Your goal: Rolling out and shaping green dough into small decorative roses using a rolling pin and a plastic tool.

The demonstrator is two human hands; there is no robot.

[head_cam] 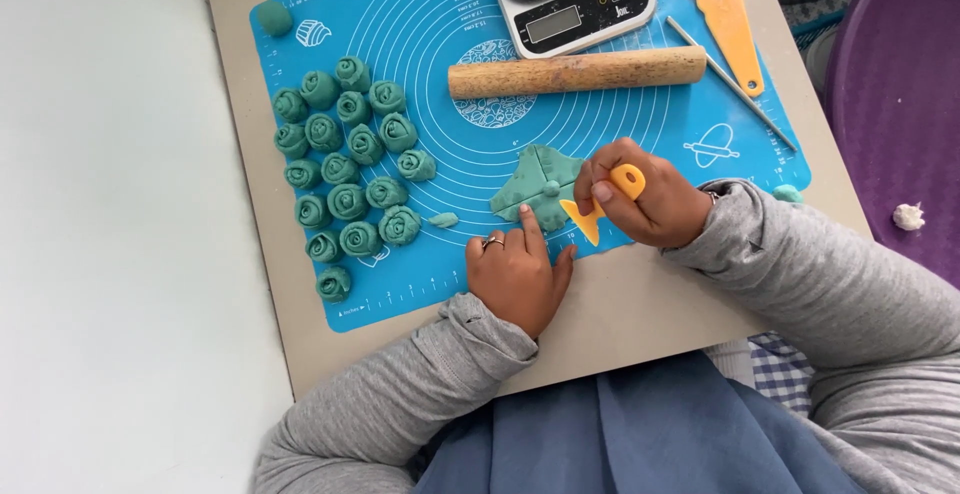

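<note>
Nearest to us, our grey sleeves come up from the lower edge over a grey board (pixel 620 324) that lies on the pale desk (pixel 110 254). Our left hand (pixel 517 274) rests flat on the near edge of the blue silicone mat (pixel 420 24), fingers loosely together, with only the forefinger stretched forward so that its tip touches the near edge of the flattened green dough piece (pixel 540 189). It grips nothing. Our right hand (pixel 640 199) is closed round a small yellow cutter (pixel 605 204), thumb and fingers pinched on its rounded top, the pointed blade end pressed against the right side of that dough piece. The dough lies near the middle of the mat, just ahead of both hands, with ridged lines meeting at its centre.

To the left, a small green scrap (pixel 443 220) lies alone, and beyond it a cluster of green dough roses (pixel 345 159) fills the left part of the mat. A plain green ball (pixel 274 17) sits at the far left corner.

Farther off, a wooden rolling pin (pixel 577 72) lies crosswise, a thin stick (pixel 730 84) slants to its right beside an orange scraper (pixel 720 4), and a kitchen scale (pixel 570 4) stands at the far edge.
</note>
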